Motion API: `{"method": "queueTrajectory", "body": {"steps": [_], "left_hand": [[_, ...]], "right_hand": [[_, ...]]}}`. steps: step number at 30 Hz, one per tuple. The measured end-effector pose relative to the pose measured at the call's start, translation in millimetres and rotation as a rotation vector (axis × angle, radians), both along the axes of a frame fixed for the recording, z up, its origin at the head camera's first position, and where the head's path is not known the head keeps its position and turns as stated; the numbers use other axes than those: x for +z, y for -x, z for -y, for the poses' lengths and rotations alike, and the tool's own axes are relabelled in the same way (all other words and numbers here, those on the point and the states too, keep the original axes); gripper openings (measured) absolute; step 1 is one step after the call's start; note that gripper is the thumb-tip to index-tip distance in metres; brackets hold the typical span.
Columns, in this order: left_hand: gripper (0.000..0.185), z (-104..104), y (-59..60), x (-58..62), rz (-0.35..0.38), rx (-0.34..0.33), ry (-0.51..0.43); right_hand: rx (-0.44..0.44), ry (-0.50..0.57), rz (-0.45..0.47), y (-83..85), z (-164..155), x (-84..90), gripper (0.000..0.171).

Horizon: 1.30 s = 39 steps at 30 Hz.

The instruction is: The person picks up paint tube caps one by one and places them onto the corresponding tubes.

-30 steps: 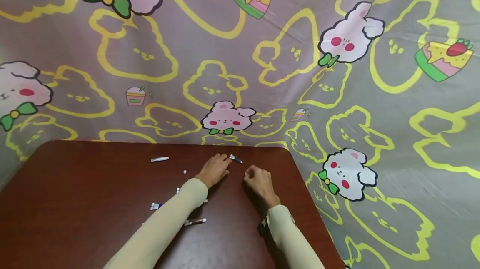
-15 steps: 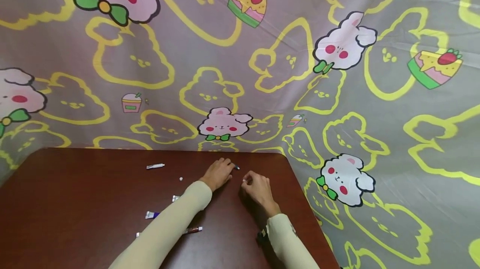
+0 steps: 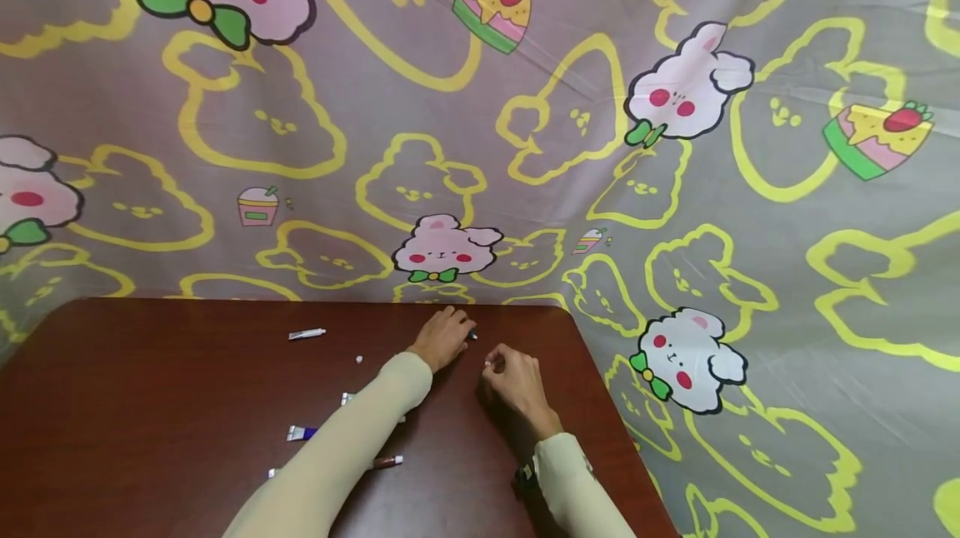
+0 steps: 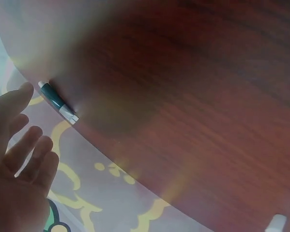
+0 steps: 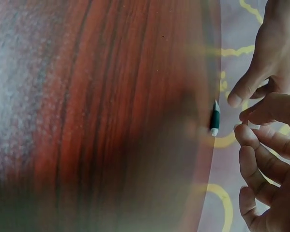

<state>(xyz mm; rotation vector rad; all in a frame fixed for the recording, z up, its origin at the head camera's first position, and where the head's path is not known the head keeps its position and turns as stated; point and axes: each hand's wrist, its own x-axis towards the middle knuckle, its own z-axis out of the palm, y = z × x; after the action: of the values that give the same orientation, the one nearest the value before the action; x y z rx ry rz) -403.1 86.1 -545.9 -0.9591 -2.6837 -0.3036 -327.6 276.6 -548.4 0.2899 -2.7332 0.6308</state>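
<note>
A small dark green paint tube [image 4: 55, 99] with a silver crimped end lies on the table near its far edge. My left hand [image 3: 444, 336] is right beside it, and in the head view its fingers hide most of the tube. The left wrist view shows those fingers [image 4: 38, 145] relaxed and spread, holding nothing. To the right, my right hand [image 3: 517, 380] is low over the table and pinches a tiny white cap [image 5: 253, 126] between thumb and index finger. Its other fingers are loosely bent.
A white paint tube [image 3: 307, 334] and a loose white cap [image 3: 359, 360] lie left of the hands. Blue [image 3: 302, 433] and brown [image 3: 387, 462] tubes are partly hidden by my left sleeve. A patterned cloth [image 3: 300, 88] rises behind the brown table [image 3: 150, 405].
My left hand has moved slightly right, now covering most of the green tube in the head view. The right hand keeps its pinch, staying near the same place. The head view has tilted up.
</note>
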Motion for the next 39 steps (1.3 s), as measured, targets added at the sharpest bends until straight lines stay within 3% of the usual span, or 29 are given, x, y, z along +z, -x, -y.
{"method": "queueTrajectory", "body": {"steps": [9,15,26,35,39], "left_hand": [[0.041,-11,7.1,2.9,-0.023,0.005,0.096],[0.035,-19,11.5,6.4,-0.058,0.008,0.118],[0.039,-25,12.5,1.4,-0.023,0.049,0.264],[0.033,-27,14.1,-11.2,0.012,0.048,0.221],[0.031,-24,15.2,-12.7,0.027,0.083,0.237]], "right_hand": [[0.001,-0.012,-0.029,-1.9,0,5.6,0.008],[-0.001,0.011,-0.03,-3.7,-2,9.8,0.01],[0.007,0.028,-0.01,-9.7,-5,7.0,0.008],[-0.02,0.04,0.002,-15.5,-12,7.0,0.01],[-0.02,0.036,0.0,-13.7,-12,8.3,0.013]]}}
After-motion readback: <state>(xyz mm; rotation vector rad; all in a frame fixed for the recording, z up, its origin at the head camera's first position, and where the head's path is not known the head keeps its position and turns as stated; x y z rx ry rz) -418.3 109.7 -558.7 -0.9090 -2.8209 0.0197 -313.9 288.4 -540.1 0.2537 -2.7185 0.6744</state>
